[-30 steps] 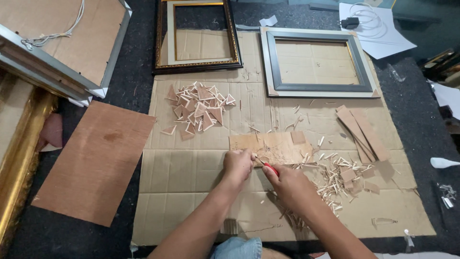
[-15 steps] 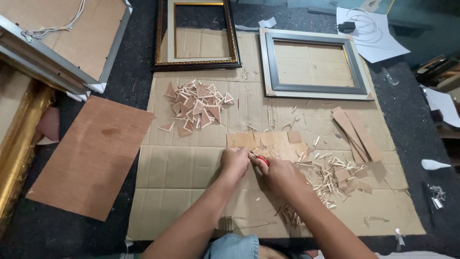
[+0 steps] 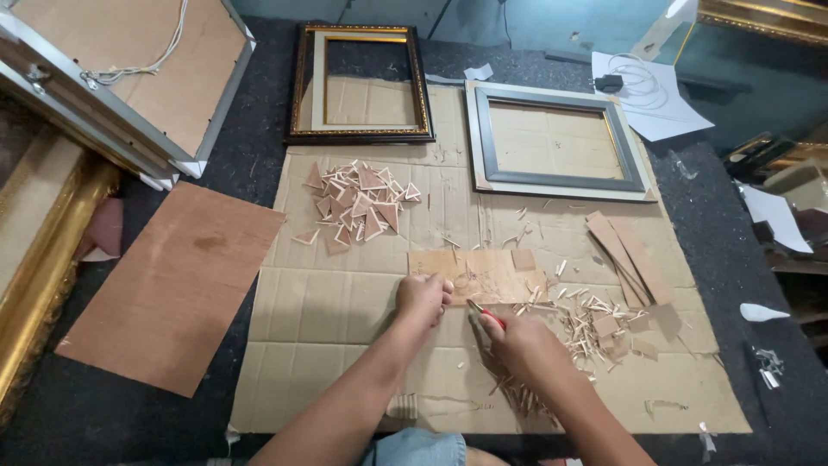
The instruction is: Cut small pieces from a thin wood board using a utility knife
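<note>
My left hand (image 3: 421, 296) presses with curled fingers on the near left corner of a thin brown board strip (image 3: 477, 273) lying on the cardboard sheet (image 3: 345, 311). My right hand (image 3: 517, 341) grips a red-handled cutter (image 3: 485, 313), its blade tip at the strip's near edge, close to the left hand. A heap of small triangular offcuts (image 3: 358, 204) lies farther away to the left. Thin slivers and scraps (image 3: 595, 324) are scattered to the right of my right hand.
A dark gold-trimmed frame (image 3: 360, 85) and a grey frame (image 3: 556, 142) lie at the far edge of the cardboard. Long brown strips (image 3: 628, 256) rest at the right. A brown board (image 3: 172, 289) lies left; stacked frames (image 3: 112, 82) fill the top-left corner.
Both hands have stayed on the strip. The right hand with the cutter has drawn slightly toward the left hand along the strip's near edge. The camera has shifted a little.
</note>
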